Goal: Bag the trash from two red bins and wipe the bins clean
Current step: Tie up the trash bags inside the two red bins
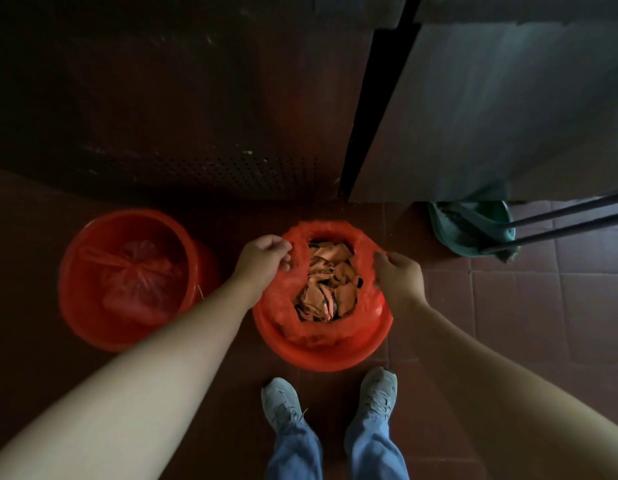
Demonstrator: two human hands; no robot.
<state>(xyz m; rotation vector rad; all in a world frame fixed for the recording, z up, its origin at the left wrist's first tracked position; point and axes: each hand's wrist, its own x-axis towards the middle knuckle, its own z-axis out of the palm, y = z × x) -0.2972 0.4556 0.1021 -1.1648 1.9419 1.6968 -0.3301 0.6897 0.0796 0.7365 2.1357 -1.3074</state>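
Left hand (262, 255) and right hand (400, 276), fingers pinching opposite edges of bag (279, 308), bin (321, 358) beneath, second bin (73, 306) apart

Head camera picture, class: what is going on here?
A person stands over a round red plastic bin, left hand and right hand each pinching the rim of its red plastic liner bag, open and full of crumpled paper scraps. A second red bin to the left holds a knotted red bag.

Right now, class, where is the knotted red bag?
In the head view, the knotted red bag lies inside the left red bin, beside the right red bin whose liner the left hand and right hand grip.
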